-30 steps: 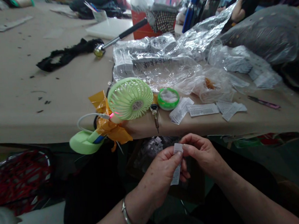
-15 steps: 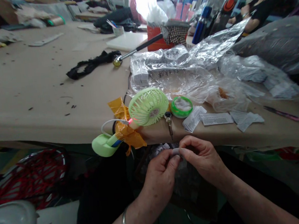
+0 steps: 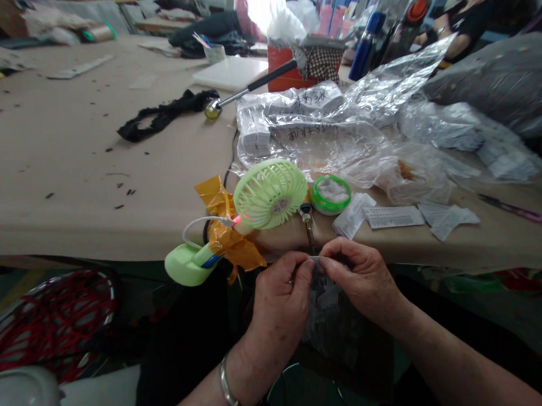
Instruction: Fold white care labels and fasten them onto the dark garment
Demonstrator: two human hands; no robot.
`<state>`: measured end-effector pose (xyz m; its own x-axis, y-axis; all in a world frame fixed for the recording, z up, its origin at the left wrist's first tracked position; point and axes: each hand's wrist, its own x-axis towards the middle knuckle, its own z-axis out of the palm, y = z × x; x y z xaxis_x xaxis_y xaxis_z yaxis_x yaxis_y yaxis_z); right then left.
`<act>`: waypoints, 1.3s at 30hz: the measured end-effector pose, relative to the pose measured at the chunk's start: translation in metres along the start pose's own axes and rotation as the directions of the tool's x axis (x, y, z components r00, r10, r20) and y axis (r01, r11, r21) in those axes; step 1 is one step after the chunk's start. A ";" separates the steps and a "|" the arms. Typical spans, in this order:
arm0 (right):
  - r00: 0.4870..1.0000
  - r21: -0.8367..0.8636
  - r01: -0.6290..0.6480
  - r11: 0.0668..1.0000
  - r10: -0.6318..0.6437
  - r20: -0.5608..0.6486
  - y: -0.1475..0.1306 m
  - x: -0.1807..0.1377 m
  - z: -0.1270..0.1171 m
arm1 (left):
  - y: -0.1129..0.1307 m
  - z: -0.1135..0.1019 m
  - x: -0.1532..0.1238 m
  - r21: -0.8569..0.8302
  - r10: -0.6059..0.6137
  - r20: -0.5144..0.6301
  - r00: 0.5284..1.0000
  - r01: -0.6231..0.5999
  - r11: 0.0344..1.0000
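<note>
Just off the table's front edge, my left hand [image 3: 284, 295] and my right hand [image 3: 367, 283] pinch a small whitish fabric label [image 3: 315, 259] between them. It is mostly covered by my fingertips. The label is right by the lower tip of a thin metal-tipped tool that looks like a soldering iron [image 3: 308, 225], fixed at the edge; whether they touch I cannot tell. Behind it stands a green-rimmed round tub [image 3: 330, 194] with white stuffing inside. To its right lie several printed labels [image 3: 395, 216].
A light green fan [image 3: 270, 194] is taped to the edge with orange tape [image 3: 234, 242]. Clear plastic bags [image 3: 313, 144] spread behind the tub. Pink-handled tweezers [image 3: 515, 207] lie at the right. Below my hands is a container of label pieces [image 3: 332, 322]. A person [image 3: 467, 22] is at the back right.
Both hands have risen toward the table edge, bringing the label up to the tool's tip. The label now shows as a thinner strip between my fingers.
</note>
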<state>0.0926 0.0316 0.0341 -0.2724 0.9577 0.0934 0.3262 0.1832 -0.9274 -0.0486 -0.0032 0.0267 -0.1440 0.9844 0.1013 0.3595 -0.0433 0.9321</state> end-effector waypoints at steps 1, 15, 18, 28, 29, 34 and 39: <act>1.000 -0.005 0.005 1.000 -0.005 0.001 0.000 0.000 0.000 | 0.001 0.000 0.000 0.001 0.000 -0.005 1.000 0.000 1.000; 1.000 -0.032 0.025 0.999 -0.025 -0.016 0.001 0.004 0.003 | 0.003 0.000 0.007 -0.051 -0.055 -0.027 0.998 0.053 0.997; 0.999 -0.024 0.015 1.000 -0.016 -0.035 0.000 0.005 0.004 | 0.004 0.000 0.010 -0.054 -0.048 -0.039 0.998 0.046 0.997; 0.972 -0.243 0.232 0.942 -0.232 0.029 0.002 -0.014 -0.019 | -0.005 -0.002 -0.010 -0.088 -0.110 0.074 0.991 0.116 0.989; 0.952 -0.327 0.292 0.899 -0.306 0.011 0.004 -0.014 -0.025 | -0.008 0.000 -0.012 -0.091 -0.123 0.094 0.988 0.132 0.987; 0.839 -0.744 0.367 0.558 -0.545 0.005 0.020 -0.006 -0.047 | -0.025 0.012 -0.013 -0.070 -0.172 0.166 0.971 0.185 0.980; 0.841 -0.819 0.332 0.467 -0.541 0.033 0.031 -0.004 -0.050 | -0.028 0.019 -0.015 -0.081 -0.247 0.237 0.940 0.272 0.959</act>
<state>0.1493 0.0449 0.0235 -0.4352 0.6985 0.5681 0.8035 0.5859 -0.1049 -0.0385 -0.0132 -0.0074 -0.0056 0.9762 -0.2170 0.2310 0.2124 0.9495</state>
